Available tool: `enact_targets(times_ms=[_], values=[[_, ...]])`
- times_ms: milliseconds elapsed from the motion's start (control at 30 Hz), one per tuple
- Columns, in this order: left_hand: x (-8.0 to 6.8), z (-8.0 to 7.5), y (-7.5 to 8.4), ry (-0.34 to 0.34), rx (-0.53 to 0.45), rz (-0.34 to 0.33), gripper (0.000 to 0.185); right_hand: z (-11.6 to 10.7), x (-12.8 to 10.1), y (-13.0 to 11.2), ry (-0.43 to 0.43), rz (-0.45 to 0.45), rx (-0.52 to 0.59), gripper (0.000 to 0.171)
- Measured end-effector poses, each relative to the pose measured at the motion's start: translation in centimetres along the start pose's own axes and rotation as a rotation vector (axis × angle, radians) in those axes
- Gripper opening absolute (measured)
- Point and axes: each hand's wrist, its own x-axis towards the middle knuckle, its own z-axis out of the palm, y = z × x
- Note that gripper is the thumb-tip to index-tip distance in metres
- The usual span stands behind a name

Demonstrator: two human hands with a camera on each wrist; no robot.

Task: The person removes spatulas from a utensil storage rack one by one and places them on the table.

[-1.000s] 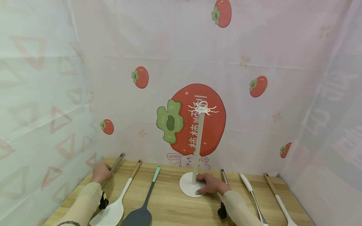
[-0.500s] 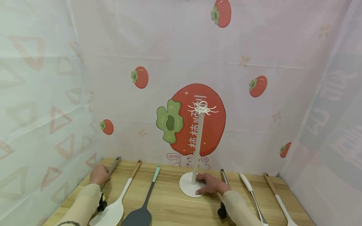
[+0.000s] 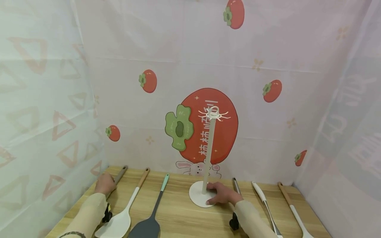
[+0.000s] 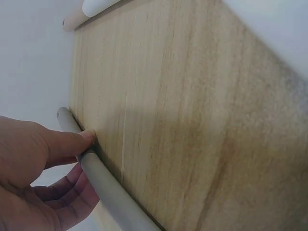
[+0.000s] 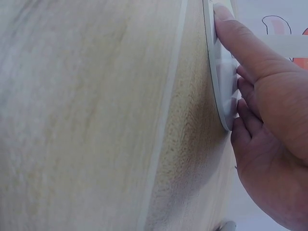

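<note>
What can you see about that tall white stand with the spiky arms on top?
The white stand has a flat round base, a thin straight pole and a little ring of thin hooks at the top. Nothing hangs on it. It looks like painted metal and stands upright on the wooden table, near the back curtain. The right hand rests on the base, fingers lying flat across it.

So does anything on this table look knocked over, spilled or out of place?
Nothing stands out. The white stand is upright under the right hand, the utensils lie in a tidy row either side, and the left hand grips the grey handle at the far left.
</note>
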Motion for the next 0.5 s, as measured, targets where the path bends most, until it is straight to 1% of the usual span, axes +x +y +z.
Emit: enact_targets(times_ms=[100,200,267,367,400,500], values=[[-0.2,0.0,-0.1,-0.009,-0.021,-0.027,0.04,0.0,0.1,0.1,-0.007,-0.008,-0.014,0.071],[0.0,0.1,0.4,-0.011,-0.01,-0.051,0.031,-0.2,0.3,0.2,-0.007,-0.018,-0.043,0.072],[0.4,0.1,1.3,-0.016,0.006,-0.055,0.02,-0.5,0.3,0.2,-0.002,-0.019,-0.061,0.072],[1.1,0.0,3.1,-0.018,0.049,-0.015,0.012,-0.7,0.3,0.3,0.006,-0.017,-0.085,0.072],[1.3,-0.1,3.8,-0.021,0.057,-0.005,0.012,-0.8,0.3,0.4,0.008,-0.021,-0.096,0.071],[1.9,0.0,5.7,-0.046,0.102,0.023,0.027,-0.7,0.2,0.5,0.017,-0.022,-0.123,0.069]])
